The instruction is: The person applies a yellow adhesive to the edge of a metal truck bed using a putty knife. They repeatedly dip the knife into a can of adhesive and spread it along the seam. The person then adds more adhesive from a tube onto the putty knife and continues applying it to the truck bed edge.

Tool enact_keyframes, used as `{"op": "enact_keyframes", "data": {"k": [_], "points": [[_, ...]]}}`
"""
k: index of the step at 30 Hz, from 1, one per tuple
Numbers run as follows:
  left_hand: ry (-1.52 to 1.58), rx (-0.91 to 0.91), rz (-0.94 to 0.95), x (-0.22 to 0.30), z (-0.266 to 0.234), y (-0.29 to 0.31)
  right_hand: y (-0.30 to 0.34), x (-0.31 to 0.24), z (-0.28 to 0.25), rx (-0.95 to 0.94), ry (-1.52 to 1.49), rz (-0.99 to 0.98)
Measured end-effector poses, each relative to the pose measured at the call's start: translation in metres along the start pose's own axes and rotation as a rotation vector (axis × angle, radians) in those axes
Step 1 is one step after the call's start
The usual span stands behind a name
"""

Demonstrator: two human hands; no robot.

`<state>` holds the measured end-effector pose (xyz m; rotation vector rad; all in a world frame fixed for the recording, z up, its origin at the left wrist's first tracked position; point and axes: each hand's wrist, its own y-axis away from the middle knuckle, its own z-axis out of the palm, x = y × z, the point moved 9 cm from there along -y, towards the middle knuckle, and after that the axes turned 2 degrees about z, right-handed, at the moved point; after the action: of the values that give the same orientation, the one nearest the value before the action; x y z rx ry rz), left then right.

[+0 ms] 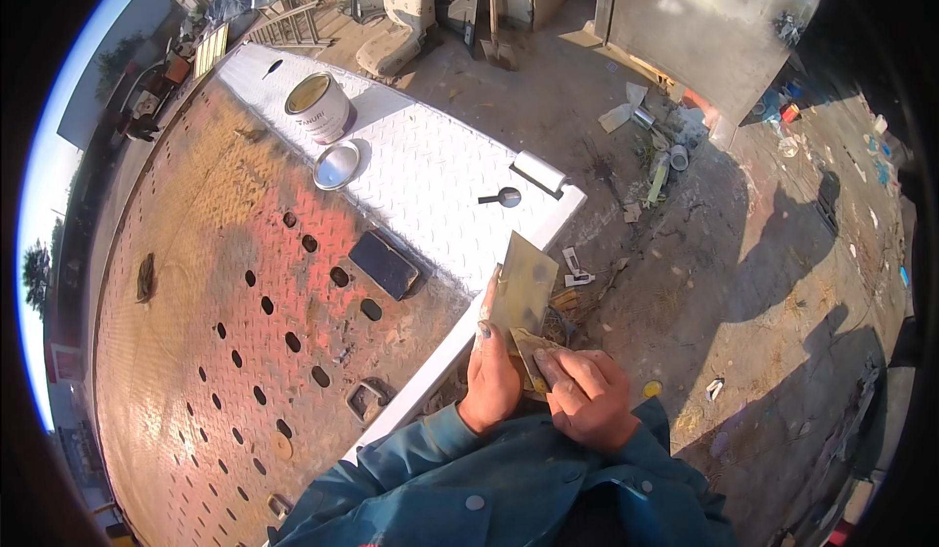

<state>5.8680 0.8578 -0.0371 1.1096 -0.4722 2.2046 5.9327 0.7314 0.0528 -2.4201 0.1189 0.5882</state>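
My left hand [490,383] is closed on the lower part of a flat, putty-smeared plate [523,283], which stands tilted up in front of me. My right hand [593,400] pinches a small flat putty scraper [529,353], its edge by the plate's lower end; whether they touch I cannot tell. Beyond my hands, an open can [328,124] stands on the white-painted tread plate [430,156], yellowish inside. Beside it lies a round metal lid [336,165]. A dark rectangular block [384,264] rests nearer, where the white meets the red and rusty metal.
The perforated metal deck [225,283] fills the left side, with a metal ring [369,401] near its edge. Rubbish [665,151] litters the ground at right, by a leaning metal panel [709,28]. A shovel [496,48] and patterned seat [401,21] stand behind.
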Motion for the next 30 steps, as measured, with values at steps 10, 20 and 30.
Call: {"op": "enact_keyframes", "data": {"k": [10, 20, 30], "points": [[-0.095, -0.179, -0.135, -0.091, 0.09, -0.052, -0.029, 0.143, -0.069, 0.154, -0.018, 0.025], [0.155, -0.097, -0.107, -0.122, 0.222, -0.166, -0.064, 0.277, -0.183, 0.251, 0.084, 0.14], [-0.224, -0.077, 0.084, -0.139, 0.249, -0.281, -0.116, 0.323, -0.18, 0.11, -0.035, 0.03]]}}
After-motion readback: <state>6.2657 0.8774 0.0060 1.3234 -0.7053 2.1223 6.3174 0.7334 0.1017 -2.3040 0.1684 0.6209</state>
